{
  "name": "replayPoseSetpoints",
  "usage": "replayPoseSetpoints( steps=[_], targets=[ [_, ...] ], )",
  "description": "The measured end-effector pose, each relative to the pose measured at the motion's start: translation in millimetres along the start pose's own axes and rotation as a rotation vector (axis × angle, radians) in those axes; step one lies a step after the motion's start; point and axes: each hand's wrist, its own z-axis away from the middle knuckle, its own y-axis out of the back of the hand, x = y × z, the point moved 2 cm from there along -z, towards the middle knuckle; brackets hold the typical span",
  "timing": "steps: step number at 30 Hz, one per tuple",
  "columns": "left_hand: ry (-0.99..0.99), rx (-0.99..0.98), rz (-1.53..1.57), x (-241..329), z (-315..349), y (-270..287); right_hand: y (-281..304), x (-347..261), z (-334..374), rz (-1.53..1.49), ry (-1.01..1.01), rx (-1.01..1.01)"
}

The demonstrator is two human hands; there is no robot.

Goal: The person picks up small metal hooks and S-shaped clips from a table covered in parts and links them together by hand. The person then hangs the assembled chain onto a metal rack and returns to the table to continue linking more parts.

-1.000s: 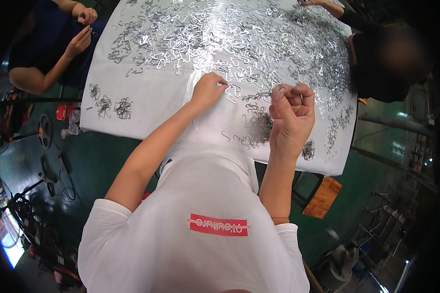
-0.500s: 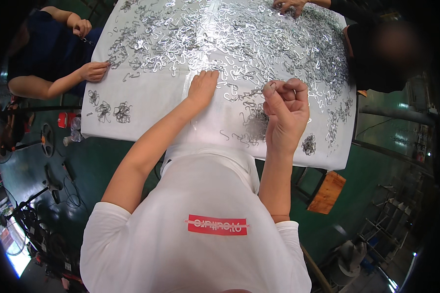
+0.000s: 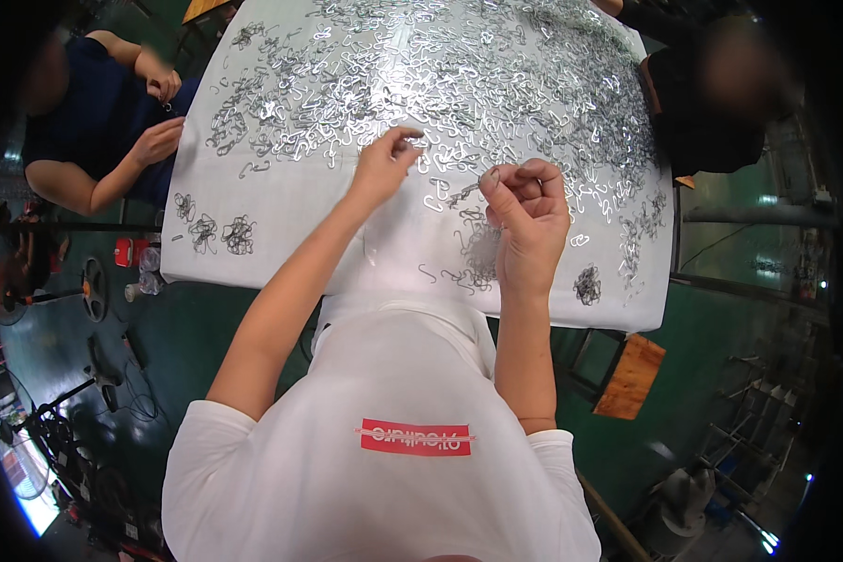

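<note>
Many small S-shaped metal hooks (image 3: pixel 347 117) lie scattered over the white-covered table (image 3: pixel 281 211). Over the near edge of the spread is my left hand (image 3: pixel 384 169), fingers bent and somewhat apart; nothing shows between them. My right hand (image 3: pixel 534 220) is raised farther right with its palm side toward me. Its thumb and fingers pinch a thin metal hook, mostly hidden by the fingertips. Behind and beside that wrist lies a looser heap of darker hooks (image 3: pixel 478 248), partly covered by the hand.
Small hook piles (image 3: pixel 238 234) sit at the table's near left, and another pile (image 3: pixel 587 285) at near right. One co-worker's hands (image 3: pixel 159 140) are at the left edge; another person (image 3: pixel 702 103) is at the right. A wooden stool (image 3: pixel 629 375) stands below the table.
My left hand has lifted slightly and its fingers have separated. My right hand has shifted a little left and down. The right co-worker's hand has drawn back from the hooks.
</note>
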Motion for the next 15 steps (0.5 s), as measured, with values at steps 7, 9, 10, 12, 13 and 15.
replayPoseSetpoints(
  steps=[7, 9, 10, 12, 13, 15],
  targets=[
    [-0.068, -0.299, 0.392, 130, 60, 45, -10, 4, 5, 0.010, 0.003, -0.093],
    [-0.078, -0.324, 0.359, 145, 69, 42, -11, 2, 5, 0.025, 0.000, -0.108],
    [-0.073, -0.321, 0.339, 149, 70, 40, -12, 1, 6, 0.023, 0.012, -0.123],
    [-0.071, -0.309, 0.295, 152, 71, 37, -14, 1, 6, 0.016, 0.022, -0.130],
    [-0.108, -0.287, 0.310, 153, 71, 35, -15, 1, 7, 0.030, 0.037, -0.152],
    [-0.131, -0.227, 0.285, 152, 70, 32, -15, 2, 6, 0.057, 0.037, -0.148]
  ],
)
